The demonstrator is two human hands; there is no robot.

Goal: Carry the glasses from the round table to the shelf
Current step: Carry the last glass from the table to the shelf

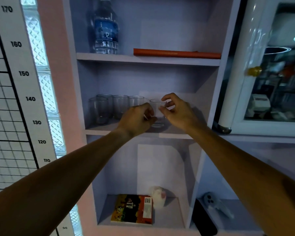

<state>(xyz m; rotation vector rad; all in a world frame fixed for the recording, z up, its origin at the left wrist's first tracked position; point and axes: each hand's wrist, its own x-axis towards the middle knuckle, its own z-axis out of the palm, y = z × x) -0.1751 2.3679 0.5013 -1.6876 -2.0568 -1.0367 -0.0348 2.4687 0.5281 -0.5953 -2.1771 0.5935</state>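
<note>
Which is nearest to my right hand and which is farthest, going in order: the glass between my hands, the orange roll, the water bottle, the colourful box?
From the right hand:
1. The glass, at its fingertips on the middle shelf.
2. The orange roll, lying on the shelf above.
3. The water bottle, upper shelf, far left.
4. The colourful box, bottom shelf.

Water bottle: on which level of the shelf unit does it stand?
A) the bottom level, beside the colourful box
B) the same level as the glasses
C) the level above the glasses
C: the water bottle stands on the board above the row of glasses, left of a flat orange item.
</note>
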